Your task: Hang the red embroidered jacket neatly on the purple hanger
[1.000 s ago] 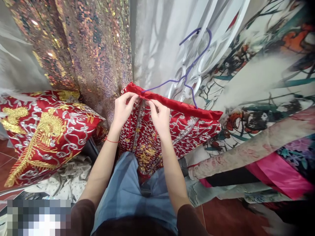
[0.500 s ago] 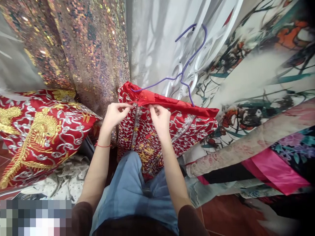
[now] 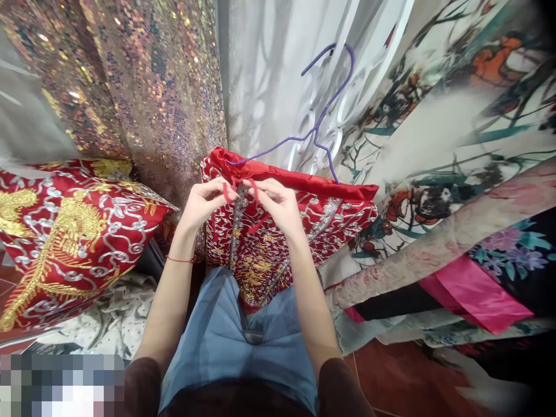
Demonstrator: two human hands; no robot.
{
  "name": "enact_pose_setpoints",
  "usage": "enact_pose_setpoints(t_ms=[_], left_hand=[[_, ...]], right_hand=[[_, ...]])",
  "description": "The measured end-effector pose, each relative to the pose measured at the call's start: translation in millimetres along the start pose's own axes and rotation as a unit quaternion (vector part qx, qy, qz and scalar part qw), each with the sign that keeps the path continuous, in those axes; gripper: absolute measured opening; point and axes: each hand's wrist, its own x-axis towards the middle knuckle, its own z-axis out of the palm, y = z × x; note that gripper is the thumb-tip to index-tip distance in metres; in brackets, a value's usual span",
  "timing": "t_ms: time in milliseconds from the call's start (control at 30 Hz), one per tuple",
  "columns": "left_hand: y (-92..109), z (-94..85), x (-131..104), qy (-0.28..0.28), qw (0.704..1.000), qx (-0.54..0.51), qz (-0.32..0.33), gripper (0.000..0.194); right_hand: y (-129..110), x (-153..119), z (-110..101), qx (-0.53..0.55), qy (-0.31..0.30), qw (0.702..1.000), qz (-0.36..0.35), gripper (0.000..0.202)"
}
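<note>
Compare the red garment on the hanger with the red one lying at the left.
The hanger garment hangs on a purple hanger; the left garment lies spread over a pile. Both hands, the left hand and right hand, pinch red ties at the top of the hanger garment; nothing touches the left garment. The left garment shows larger gold motifs. Both are red with gold and silver embroidery.

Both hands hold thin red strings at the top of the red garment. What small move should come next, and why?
Probably cross the thin red strings and pull snug: left hand and right hand each pinch an end at the red embroidered garment waistband, not yet knotted.
</note>
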Motion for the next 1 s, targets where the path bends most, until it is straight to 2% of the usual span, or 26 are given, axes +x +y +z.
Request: enact_pose_setpoints(t_ms=[67, 133, 233, 333, 533, 667, 767, 933, 1000], left_hand=[[7, -1.7, -2, -0.045, 0.999, 0.018, -0.015, 0.018], [12, -2.6, -3, -0.074, 0.996, 0.029, -0.033, 0.017], [15, -1.8, -1, -0.11, 0.989, 0.066, -0.076, 0.018], [12, 1.9, 0, -0.111, 0.985, 0.088, -0.101, 0.027], [2, 1.5, 2, -0.113, 0.984, 0.048, -0.125, 0.031], [4, -3.8, 4, -0.128, 0.981, 0.046, -0.141, 0.029], [7, -4.1, 5, -0.112, 0.985, 0.044, -0.126, 0.023], [6, 2.3, 10, -0.04, 0.992, 0.024, -0.12, 0.02], [3, 3.7, 15, -0.002, 0.995, 0.046, -0.092, 0.021]], right_hand=[[-1, 3, 4, -0.094, -0.013, 0.994, -0.056, 0.024], [-2, 7, 5, -0.195, -0.042, 0.974, -0.107, 0.024], [-7, 10, 2, -0.296, -0.08, 0.941, -0.141, 0.027], [-14, 12, -3, -0.349, -0.104, 0.92, -0.146, 0.028], [-27, 11, -3, -0.444, -0.131, 0.872, -0.161, 0.028], [-25, 10, 0, -0.454, -0.117, 0.866, -0.176, 0.031], [-19, 10, 6, -0.447, -0.081, 0.877, -0.154, 0.032], [-17, 10, 13, -0.458, -0.031, 0.883, -0.096, 0.027], [-16, 11, 9, -0.465, -0.012, 0.881, -0.086, 0.025]])
